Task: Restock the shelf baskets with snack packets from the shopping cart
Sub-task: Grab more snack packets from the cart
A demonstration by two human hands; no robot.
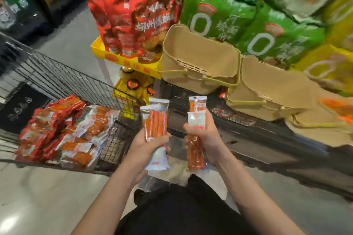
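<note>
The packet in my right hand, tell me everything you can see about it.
The packet in the right hand is a long, narrow, clear plastic sleeve, upright and slightly tilted, holding orange-red snack sticks. A white sealed header with a hang hole tops it, and a white label with red print covers its upper middle. The right hand grips it around the middle, fingers curled round the left edge, so both ends stick out. It touches nothing else, held in the air in front of the tan shelf baskets.

Tall red packets point(133, 15) stand upright in a yellow tray point(107, 53), with big green bags point(219, 11) stacked just beside them and yellow bags point(328, 68) further right; below the tray, yellow bottles with red caps point(133, 86)
</note>
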